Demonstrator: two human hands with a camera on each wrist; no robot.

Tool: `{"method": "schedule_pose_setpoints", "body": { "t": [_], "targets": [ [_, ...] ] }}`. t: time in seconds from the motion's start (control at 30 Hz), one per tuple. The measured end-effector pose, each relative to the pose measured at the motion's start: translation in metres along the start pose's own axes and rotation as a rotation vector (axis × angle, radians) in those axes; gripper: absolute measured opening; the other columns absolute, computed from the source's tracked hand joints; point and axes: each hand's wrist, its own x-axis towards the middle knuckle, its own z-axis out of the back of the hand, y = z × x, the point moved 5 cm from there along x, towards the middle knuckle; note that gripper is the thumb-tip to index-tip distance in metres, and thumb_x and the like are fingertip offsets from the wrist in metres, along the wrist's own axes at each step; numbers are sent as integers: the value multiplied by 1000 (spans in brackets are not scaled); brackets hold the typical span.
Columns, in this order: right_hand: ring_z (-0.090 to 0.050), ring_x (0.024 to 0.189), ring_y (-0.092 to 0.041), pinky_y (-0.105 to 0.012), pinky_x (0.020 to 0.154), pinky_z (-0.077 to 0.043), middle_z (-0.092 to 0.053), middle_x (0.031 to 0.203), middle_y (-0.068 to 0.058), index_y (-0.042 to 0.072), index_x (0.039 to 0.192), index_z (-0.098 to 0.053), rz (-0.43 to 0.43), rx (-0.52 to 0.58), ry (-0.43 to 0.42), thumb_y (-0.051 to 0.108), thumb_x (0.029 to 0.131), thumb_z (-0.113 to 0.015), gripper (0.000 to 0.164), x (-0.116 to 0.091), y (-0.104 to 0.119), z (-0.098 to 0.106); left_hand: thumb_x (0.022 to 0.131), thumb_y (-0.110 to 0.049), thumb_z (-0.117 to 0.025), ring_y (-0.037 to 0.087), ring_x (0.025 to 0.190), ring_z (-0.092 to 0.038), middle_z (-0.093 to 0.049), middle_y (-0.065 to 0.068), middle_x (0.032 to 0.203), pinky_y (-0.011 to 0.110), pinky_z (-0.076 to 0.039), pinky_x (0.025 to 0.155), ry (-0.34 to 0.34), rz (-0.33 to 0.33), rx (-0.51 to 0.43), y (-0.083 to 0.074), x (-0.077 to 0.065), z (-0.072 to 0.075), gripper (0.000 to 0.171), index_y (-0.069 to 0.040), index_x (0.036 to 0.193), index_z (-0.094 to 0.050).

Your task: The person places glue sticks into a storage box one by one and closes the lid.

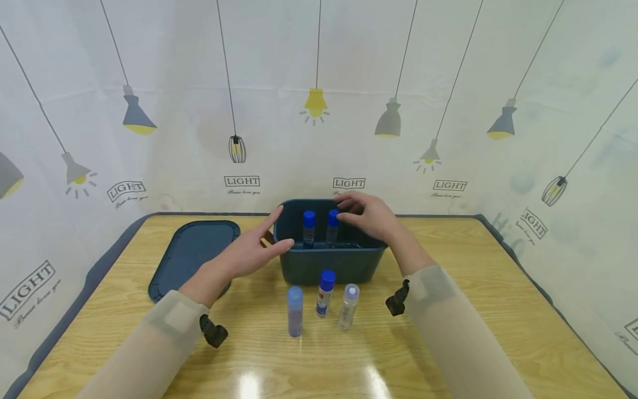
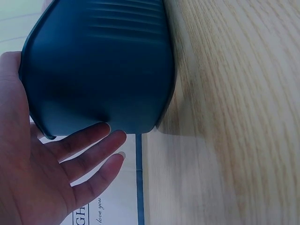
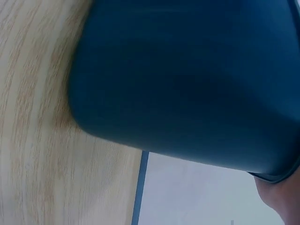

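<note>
A dark blue bin (image 1: 329,269) stands on the table. Inside it are two upright clear bottles with dark blue caps, a left one (image 1: 308,231) and a right one (image 1: 331,235). My right hand (image 1: 368,213) reaches over the bin's right side, thumb and fingers about the right bottle's cap, seemingly pinching it; the far fingertips are partly hidden. My left hand (image 1: 244,252) rests at the bin's left end with thumb over the rim. In the left wrist view its other fingers (image 2: 89,161) lie loosely spread by the outer wall. The right wrist view shows mostly blurred bin wall.
Three bottles stand in front of the bin: one light blue-capped (image 1: 295,313), one dark blue-capped (image 1: 325,293) and one pale-capped (image 1: 348,308). Left of the bin lies a flat dark blue lid (image 1: 191,252). A lamp-printed cloth (image 1: 279,66) rises behind the wooden table (image 1: 448,266).
</note>
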Motion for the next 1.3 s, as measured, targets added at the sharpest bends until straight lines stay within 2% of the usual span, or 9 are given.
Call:
{"method": "schedule_pose_setpoints", "body": {
  "t": [0.1, 0.2, 0.33, 0.43, 0.6, 0.83, 1.03, 1.13, 1.3],
  "targets": [
    [-69, 122, -33, -55, 103, -57, -74, 141, -9, 20, 151, -66, 4, 45, -47, 28, 108, -74, 45, 0, -3, 2, 101, -81, -54, 31, 120, -66, -64, 13, 141, 51, -58, 96, 0, -1, 0, 0, 0, 0, 95, -52, 174, -1],
    [-71, 118, -32, -52, 102, -58, -74, 140, -11, 18, 149, -67, 23, 107, -154, 29, 107, -74, 44, -3, -2, 10, 101, -81, -54, 30, 120, -66, -64, 13, 140, 50, -58, 96, -5, -3, 3, 0, 0, 0, 95, -52, 174, -2],
    [-71, 105, -28, -39, 95, -58, -77, 131, -13, 14, 142, -71, 69, 219, -363, 28, 106, -75, 38, -13, 3, 29, 101, -80, -54, 29, 119, -66, -64, 12, 139, 49, -58, 95, -8, -13, -3, 1, 1, -1, 94, -52, 174, -2],
    [-69, 99, -21, -28, 90, -55, -78, 126, -11, 15, 139, -72, 84, 269, -426, 29, 107, -74, 35, -27, 7, 40, 102, -79, -55, 29, 118, -67, -64, 12, 138, 49, -58, 94, -12, -22, -11, 1, 0, -1, 94, -51, 175, -2],
    [-70, 93, -14, -21, 84, -55, -79, 124, -11, 15, 139, -72, 87, 278, -365, 26, 107, -74, 34, -58, 14, 42, 102, -79, -54, 28, 117, -67, -64, 11, 133, 48, -57, 93, -13, -27, -15, 2, 0, -1, 94, -51, 175, -1],
    [-73, 88, -21, -26, 73, -56, -78, 125, -11, 16, 137, -73, 69, 303, -264, 20, 107, -75, 31, -106, 13, 35, 102, -79, -54, 29, 118, -67, -64, 10, 131, 49, -57, 95, -2, -18, -21, 2, 0, -1, 94, -52, 174, 0],
    [-69, 83, -16, -28, 69, -55, -80, 119, -4, 19, 132, -75, 65, 275, -160, 21, 106, -76, 27, -133, 14, 24, 103, -78, -54, 28, 117, -67, -64, 10, 130, 48, -57, 94, -5, -21, -17, 3, 1, -2, 93, -53, 174, 0],
    [-67, 83, -19, -29, 67, -54, -78, 118, -4, 17, 132, -75, 59, 293, -82, 20, 106, -76, 26, -142, 14, 15, 103, -78, -54, 28, 117, -67, -64, 10, 129, 48, -56, 94, -6, -21, -18, 3, 1, -2, 93, -53, 174, 0],
    [-69, 92, -21, -31, 73, -58, -73, 128, -5, 16, 138, -71, 27, 346, 134, 25, 106, -77, 34, -154, 13, -4, 102, -79, -55, 28, 116, -67, -64, 10, 130, 46, -56, 92, -2, -21, -19, 3, 2, -2, 93, -53, 174, 0]
  ]
}}
